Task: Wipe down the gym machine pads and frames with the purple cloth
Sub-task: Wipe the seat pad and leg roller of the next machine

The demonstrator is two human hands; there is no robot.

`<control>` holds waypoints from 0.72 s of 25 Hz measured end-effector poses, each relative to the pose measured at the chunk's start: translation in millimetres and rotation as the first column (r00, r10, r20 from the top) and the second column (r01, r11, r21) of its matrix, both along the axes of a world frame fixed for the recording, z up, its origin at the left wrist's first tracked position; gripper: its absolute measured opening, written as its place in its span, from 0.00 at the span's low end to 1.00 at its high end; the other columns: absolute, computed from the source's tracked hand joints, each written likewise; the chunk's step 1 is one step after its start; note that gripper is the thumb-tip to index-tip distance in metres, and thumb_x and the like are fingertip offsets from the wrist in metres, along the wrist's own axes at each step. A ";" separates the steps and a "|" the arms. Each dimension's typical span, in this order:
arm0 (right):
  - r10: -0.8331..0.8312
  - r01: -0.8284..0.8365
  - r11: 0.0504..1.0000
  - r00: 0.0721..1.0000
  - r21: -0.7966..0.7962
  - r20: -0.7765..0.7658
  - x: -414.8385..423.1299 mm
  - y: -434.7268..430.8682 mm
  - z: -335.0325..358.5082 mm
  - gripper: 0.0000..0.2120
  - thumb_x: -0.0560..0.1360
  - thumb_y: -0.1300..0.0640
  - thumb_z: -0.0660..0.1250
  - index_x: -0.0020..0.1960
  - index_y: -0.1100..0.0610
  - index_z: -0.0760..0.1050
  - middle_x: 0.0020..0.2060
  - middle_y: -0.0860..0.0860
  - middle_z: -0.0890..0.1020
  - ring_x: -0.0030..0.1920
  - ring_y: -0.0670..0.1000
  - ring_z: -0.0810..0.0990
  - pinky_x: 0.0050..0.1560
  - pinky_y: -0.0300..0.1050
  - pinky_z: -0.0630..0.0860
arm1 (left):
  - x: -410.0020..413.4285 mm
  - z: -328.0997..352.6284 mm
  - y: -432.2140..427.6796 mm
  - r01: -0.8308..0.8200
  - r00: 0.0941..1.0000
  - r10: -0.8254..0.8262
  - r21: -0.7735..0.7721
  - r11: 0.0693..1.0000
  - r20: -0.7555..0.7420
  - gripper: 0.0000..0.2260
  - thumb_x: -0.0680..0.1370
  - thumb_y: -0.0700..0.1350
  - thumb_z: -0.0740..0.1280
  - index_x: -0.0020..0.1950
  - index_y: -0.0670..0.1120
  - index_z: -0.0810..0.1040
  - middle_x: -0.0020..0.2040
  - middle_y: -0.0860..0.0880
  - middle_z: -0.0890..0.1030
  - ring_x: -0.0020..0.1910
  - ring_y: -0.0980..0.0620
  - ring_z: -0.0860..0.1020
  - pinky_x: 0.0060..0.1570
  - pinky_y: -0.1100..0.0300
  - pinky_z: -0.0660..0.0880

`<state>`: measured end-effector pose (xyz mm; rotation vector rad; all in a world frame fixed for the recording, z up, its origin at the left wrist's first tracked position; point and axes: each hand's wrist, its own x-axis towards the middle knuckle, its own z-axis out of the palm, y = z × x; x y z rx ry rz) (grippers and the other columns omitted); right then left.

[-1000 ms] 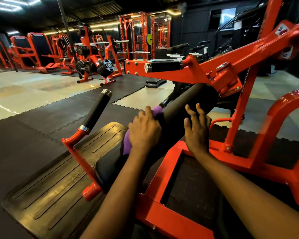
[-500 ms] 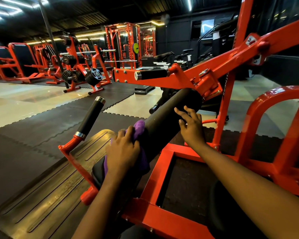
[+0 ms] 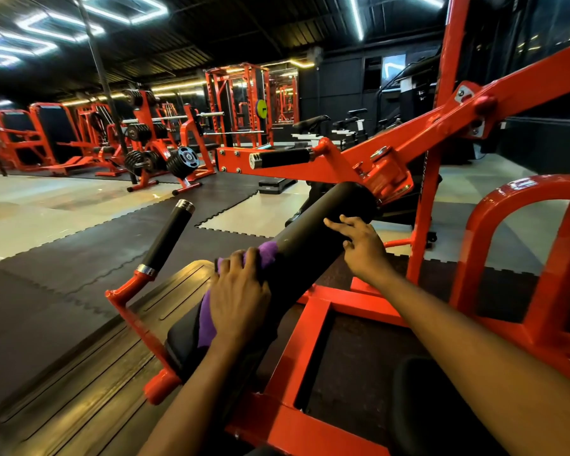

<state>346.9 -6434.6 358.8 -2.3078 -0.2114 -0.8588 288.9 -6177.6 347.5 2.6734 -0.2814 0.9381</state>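
Currently: left hand (image 3: 241,297) clutches purple cloth (image 3: 268,253), wadded at near lower end of roller pad (image 3: 313,236) | right hand (image 3: 362,250) rests loose-fingered, holding nothing, toward pad's far end | cloth judged soft, light, limp; best held bunched | pad's long axis runs near-left to far-right, rising.

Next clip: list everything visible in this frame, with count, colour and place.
roller pad: one, black, centre, sloping up to the right
purple cloth: one, purple, on the pad's lower part
machine frame: one, red, around the pad
handle grips: two, black, left of the pad and behind it
weight plates: several, black, rear left
power rack: one, red, rear centre
left hand: one, grips the cloth
right hand: one, fingers resting on the pad
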 end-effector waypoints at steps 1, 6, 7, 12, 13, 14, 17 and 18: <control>0.022 -0.022 1.000 0.999 0.011 0.029 1.9 -5.1 0.8 0.35 0.73 0.79 0.59 0.69 0.48 0.77 0.69 0.53 0.75 0.71 0.55 0.71 0.70 0.50 0.71 | 8.6 5.8 -15.6 0.027 1.000 -0.028 0.022 0.999 0.005 0.20 0.77 0.49 0.62 0.68 0.51 0.66 0.66 0.45 0.74 0.62 0.45 0.71 0.59 0.50 0.71; 0.049 -0.058 0.994 0.994 0.097 0.096 3.8 -17.3 4.4 0.32 0.71 0.83 0.57 0.66 0.58 0.79 0.65 0.53 0.79 0.65 0.50 0.76 0.63 0.33 0.72 | 53.9 37.7 -82.2 0.049 0.999 -0.049 0.155 0.987 -0.006 0.24 0.77 0.49 0.60 0.73 0.51 0.62 0.70 0.44 0.70 0.66 0.41 0.69 0.64 0.44 0.68; 0.048 -0.063 0.992 0.990 0.113 0.130 7.9 -19.4 2.6 0.31 0.71 0.83 0.58 0.64 0.59 0.80 0.63 0.52 0.80 0.63 0.50 0.77 0.62 0.30 0.72 | 67.1 44.7 -94.6 0.051 0.999 -0.052 0.170 0.984 -0.003 0.24 0.77 0.48 0.60 0.73 0.51 0.62 0.68 0.43 0.71 0.65 0.41 0.70 0.63 0.43 0.69; 0.130 -0.164 0.963 0.978 0.216 0.162 14.4 -24.4 -16.8 0.33 0.68 0.84 0.55 0.65 0.58 0.76 0.64 0.50 0.79 0.65 0.45 0.77 0.67 0.48 0.76 | 117.5 80.6 -125.3 0.201 0.973 -0.187 0.096 0.975 -0.138 0.21 0.78 0.47 0.60 0.72 0.50 0.65 0.66 0.42 0.73 0.64 0.39 0.72 0.61 0.45 0.68; 0.139 -0.178 0.962 0.973 0.209 0.186 14.8 -25.1 -18.3 0.32 0.70 0.83 0.56 0.66 0.59 0.76 0.66 0.50 0.79 0.66 0.45 0.77 0.67 0.49 0.76 | 119.0 81.9 -117.7 0.247 0.955 -0.235 0.048 0.968 -0.178 0.21 0.80 0.48 0.59 0.73 0.53 0.64 0.68 0.43 0.71 0.65 0.39 0.72 0.60 0.45 0.69; 0.107 -0.152 0.971 0.967 0.187 0.232 16.6 -25.9 -18.4 0.29 0.72 0.81 0.58 0.67 0.58 0.76 0.67 0.51 0.78 0.66 0.46 0.76 0.66 0.49 0.76 | 115.9 80.4 -107.2 0.282 0.938 -0.273 0.013 0.959 -0.212 0.20 0.81 0.51 0.58 0.74 0.56 0.63 0.70 0.45 0.70 0.66 0.40 0.71 0.60 0.45 0.71; -0.098 0.043 0.984 0.941 0.175 0.323 34.5 -30.6 -16.5 0.19 0.79 0.64 0.67 0.69 0.55 0.77 0.71 0.54 0.74 0.70 0.54 0.72 0.69 0.50 0.72 | 90.7 61.8 -64.0 0.278 0.926 -0.273 -0.017 0.960 -0.259 0.21 0.82 0.56 0.56 0.75 0.66 0.58 0.75 0.55 0.65 0.68 0.46 0.70 0.59 0.47 0.73; -0.143 0.076 0.971 0.945 0.228 0.293 39.8 -29.9 -15.5 0.18 0.80 0.59 0.67 0.70 0.55 0.76 0.72 0.55 0.73 0.71 0.55 0.71 0.69 0.53 0.71 | 80.3 55.1 -52.3 0.260 0.932 -0.259 -0.031 0.965 -0.255 0.21 0.83 0.57 0.56 0.75 0.67 0.57 0.75 0.57 0.64 0.68 0.47 0.70 0.59 0.48 0.74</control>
